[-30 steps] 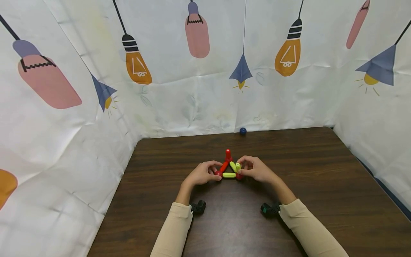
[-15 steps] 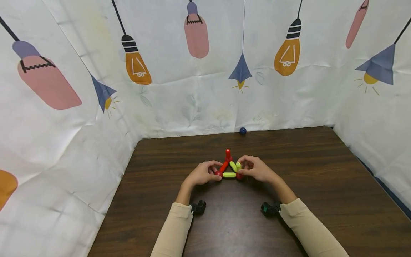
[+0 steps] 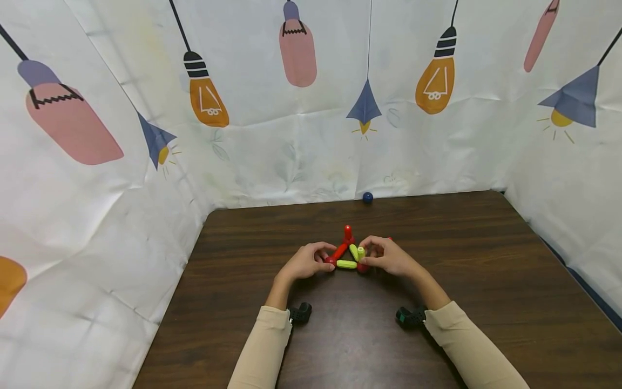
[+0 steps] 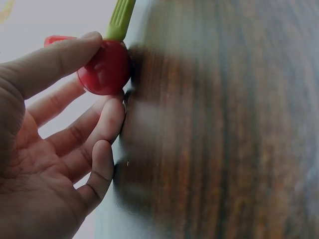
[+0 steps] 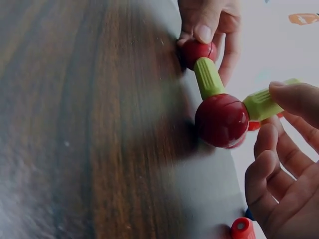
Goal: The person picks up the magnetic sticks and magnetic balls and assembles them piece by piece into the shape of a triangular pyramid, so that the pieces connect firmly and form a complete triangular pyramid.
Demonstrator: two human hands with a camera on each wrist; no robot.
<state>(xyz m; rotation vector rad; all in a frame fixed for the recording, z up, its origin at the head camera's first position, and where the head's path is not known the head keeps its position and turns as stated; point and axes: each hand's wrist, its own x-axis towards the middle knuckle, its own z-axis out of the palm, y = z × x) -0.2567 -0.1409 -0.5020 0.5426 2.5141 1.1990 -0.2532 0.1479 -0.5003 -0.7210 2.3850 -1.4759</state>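
A triangle of magnetic rods and red balls lies on the brown table (image 3: 340, 324). A green rod (image 3: 347, 264) forms its front side, a red rod (image 3: 340, 252) the left and another green rod the right. My left hand (image 3: 309, 261) pinches the left red ball (image 4: 105, 68) between thumb and fingers. At the right red ball (image 5: 222, 120), my right hand (image 3: 387, 256) pinches a raised green rod (image 5: 262, 104) that meets the ball. From the back ball another red rod (image 3: 347, 233) stands up. Fingers partly hide the right side.
A dark blue ball (image 3: 367, 198) sits at the table's back edge. A loose red rod (image 5: 242, 229) lies beyond my right hand, mostly hidden in the head view. A white curtain with printed lamps (image 3: 301, 151) borders the table.
The back corner of the triangle, with its upright red rod, has shifted slightly right. A red tip now shows behind my right hand. Both hands keep nearly the same place and hold.
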